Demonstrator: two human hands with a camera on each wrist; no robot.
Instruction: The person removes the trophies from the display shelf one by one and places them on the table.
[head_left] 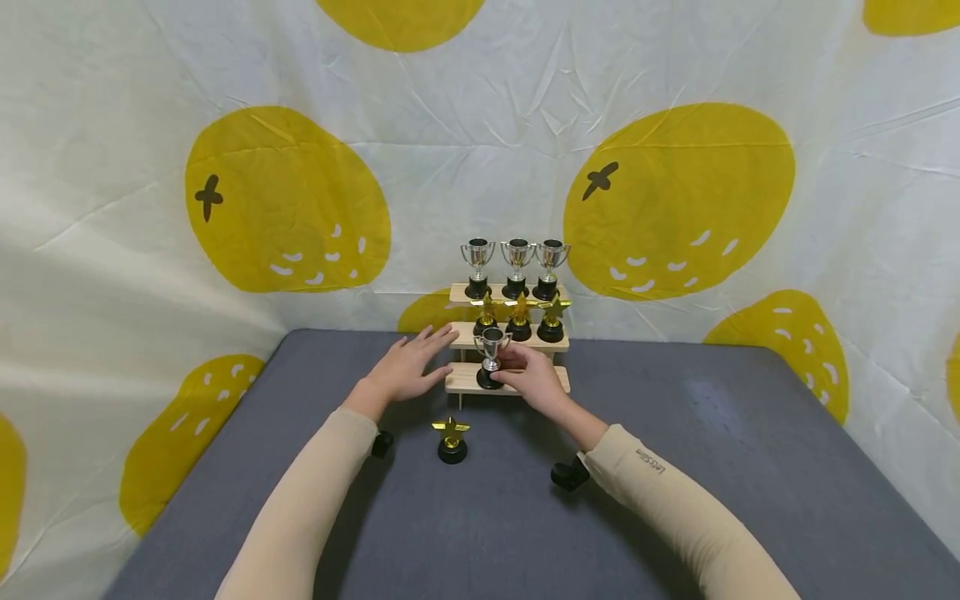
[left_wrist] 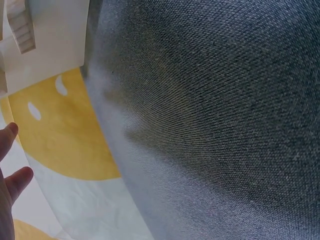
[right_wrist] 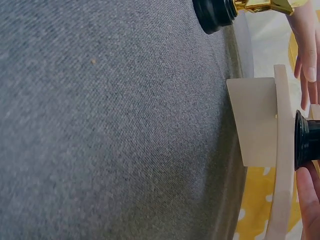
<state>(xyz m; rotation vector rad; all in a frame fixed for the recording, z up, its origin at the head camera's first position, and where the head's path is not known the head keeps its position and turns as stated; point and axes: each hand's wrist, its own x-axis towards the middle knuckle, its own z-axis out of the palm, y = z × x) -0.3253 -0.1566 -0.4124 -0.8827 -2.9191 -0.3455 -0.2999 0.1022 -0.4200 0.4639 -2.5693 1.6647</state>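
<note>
On the lowest tier of a small wooden three-step stand (head_left: 538, 380) is a silver cup trophy (head_left: 491, 343) with a black base. My right hand (head_left: 534, 379) holds this trophy from the right, thumb low by its base. In the right wrist view the black base (right_wrist: 307, 140) meets the board, with fingers (right_wrist: 307, 200) beside it. My left hand (head_left: 408, 367) is spread at the stand's left end, fingers extended and holding nothing. Two of its fingertips (left_wrist: 20, 181) show at the edge of the left wrist view.
Three silver cup trophies (head_left: 517, 257) line the top tier. Gold star trophies (head_left: 552, 315) occupy the middle one. A lone gold star trophy (head_left: 452, 440) stands on the grey cloth-covered table (head_left: 480, 533), in front of the stand. Behind hangs a fruit-patterned curtain (head_left: 480, 183).
</note>
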